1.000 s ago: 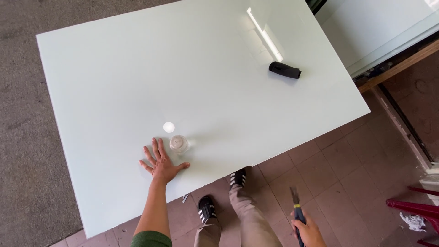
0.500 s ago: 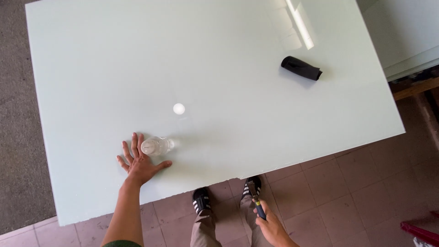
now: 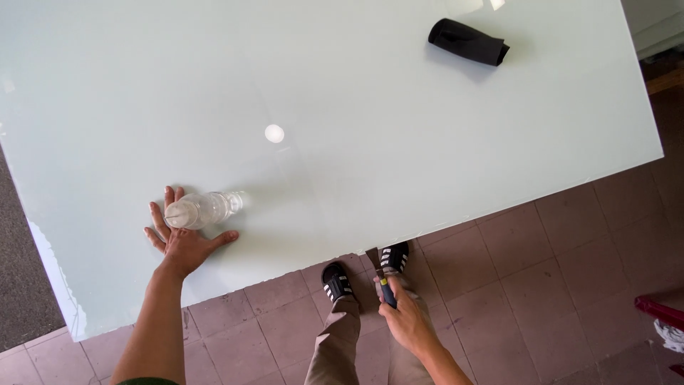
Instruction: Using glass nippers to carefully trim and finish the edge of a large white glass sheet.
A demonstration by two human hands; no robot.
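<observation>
My left hand (image 3: 179, 241) lies flat with fingers spread on the pale glass tabletop (image 3: 356, 107), near its front edge. A small clear plastic bottle (image 3: 203, 209) stands just beyond the fingertips, partly covering them. My right hand (image 3: 406, 321) hangs below the table edge in front of my legs, closed around the dark blue handle of a scraper (image 3: 380, 274) whose flat blade points up toward the table edge.
A folded black cloth (image 3: 468, 41) lies at the far right of the table. A bright round light spot (image 3: 274, 133) shows on the glass. Reddish floor tiles (image 3: 541, 285) lie below, with my black shoes (image 3: 335, 281) by the table edge. A red object (image 3: 659, 310) sits at right.
The view has shifted closer over the table. My right hand with the scraper has risen toward the table's front edge. The left hand stays flat by the bottle.
</observation>
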